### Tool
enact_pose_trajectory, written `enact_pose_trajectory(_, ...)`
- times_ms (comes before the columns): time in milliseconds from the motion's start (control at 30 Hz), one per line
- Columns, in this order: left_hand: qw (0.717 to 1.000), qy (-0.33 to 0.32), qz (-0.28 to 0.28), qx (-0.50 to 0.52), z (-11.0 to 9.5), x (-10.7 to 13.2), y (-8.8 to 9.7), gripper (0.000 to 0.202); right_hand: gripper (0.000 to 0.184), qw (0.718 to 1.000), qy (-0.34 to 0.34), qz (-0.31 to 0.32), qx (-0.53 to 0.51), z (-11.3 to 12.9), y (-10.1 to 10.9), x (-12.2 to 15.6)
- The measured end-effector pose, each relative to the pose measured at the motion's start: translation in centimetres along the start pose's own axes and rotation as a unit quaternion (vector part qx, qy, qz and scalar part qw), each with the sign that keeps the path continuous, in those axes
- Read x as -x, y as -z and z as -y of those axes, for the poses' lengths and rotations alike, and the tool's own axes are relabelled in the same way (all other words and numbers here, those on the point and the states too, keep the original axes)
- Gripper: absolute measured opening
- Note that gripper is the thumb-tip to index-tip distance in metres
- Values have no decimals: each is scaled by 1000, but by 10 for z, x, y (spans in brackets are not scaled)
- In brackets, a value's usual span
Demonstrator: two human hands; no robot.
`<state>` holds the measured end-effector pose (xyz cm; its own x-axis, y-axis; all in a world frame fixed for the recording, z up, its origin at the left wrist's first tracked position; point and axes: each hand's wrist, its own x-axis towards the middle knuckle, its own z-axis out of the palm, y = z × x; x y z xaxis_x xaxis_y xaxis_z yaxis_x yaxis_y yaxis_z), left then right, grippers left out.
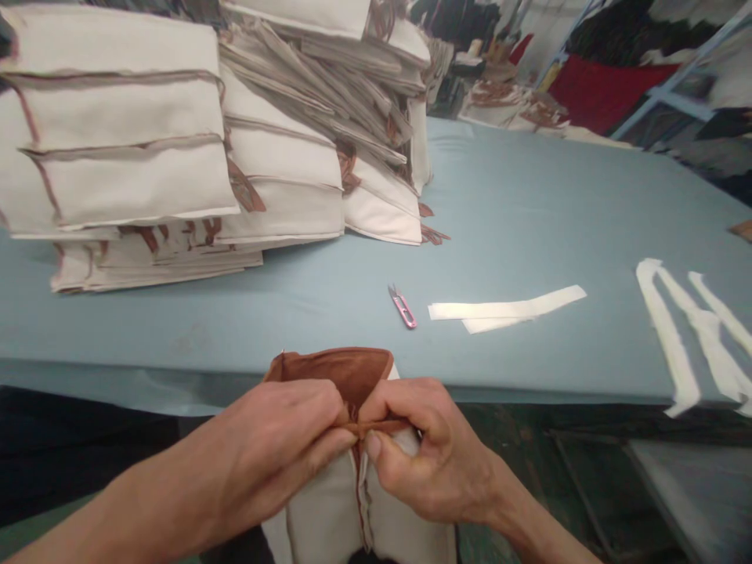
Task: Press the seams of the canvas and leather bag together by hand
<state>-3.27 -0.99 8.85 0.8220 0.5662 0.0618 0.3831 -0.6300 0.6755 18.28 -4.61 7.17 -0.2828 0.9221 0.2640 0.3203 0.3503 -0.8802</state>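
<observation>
Both of my hands grip a cream cloth bag [329, 509] with a brown top band [334, 368], held just in front of the table's near edge. My left hand [282, 446] is closed on the band from the left. From the right, my right hand [428, 454] pinches the brown edge between thumb and fingers. The two hands touch at the bag's middle seam. Pink thread snips [403, 307] lie on the table beyond the bag, apart from both hands.
The blue-grey table [529, 211] carries tall stacks of folded cream bags with brown trim [146, 149] at the back left. White fabric strips [505, 308] lie right of the snips, with more strips [687, 329] at the right edge. Red cloth and shelving fill the background.
</observation>
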Motion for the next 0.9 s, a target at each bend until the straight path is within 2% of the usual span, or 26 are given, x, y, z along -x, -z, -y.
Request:
enact_pose_trajectory(100, 994, -84, -32, -58, 16, 1, -3, 31, 13, 999, -28, 9, -43, -6, -7, 1)
enact_pose_trajectory(200, 991, -103, -50, -73, 29, 2, -3, 38, 10, 993, -60, 23, -97, -13, -14, 1)
enact_pose_trajectory(300, 989, -116, -69, -52, 35, 1, 1, 44, 10, 995, -31, 26, -89, -14, -17, 0)
enact_pose_trajectory(467, 994, -99, -45, -23, 21, -2, 7, 51, 13, 998, 39, 32, -36, -7, -12, 1)
enact_pose_trajectory(600, 992, -95, -55, -58, 4, -6, 4, 56, 14, 998, 49, 39, -24, -5, -11, 4)
enact_pose_trajectory(733, 995, -47, -56, -61, -7, -7, -4, 51, 15, 998, 60, 35, 4, -4, -6, 7)
enact_pose_trajectory(800, 998, -31, -44, -35, -11, -4, -6, 46, 14, 997, 62, 43, 28, -3, 3, 6)
enact_pose_trajectory(900, 999, -29, -22, -18, -15, 3, -5, 36, 14, 994, 36, 64, 82, -5, 28, 4)
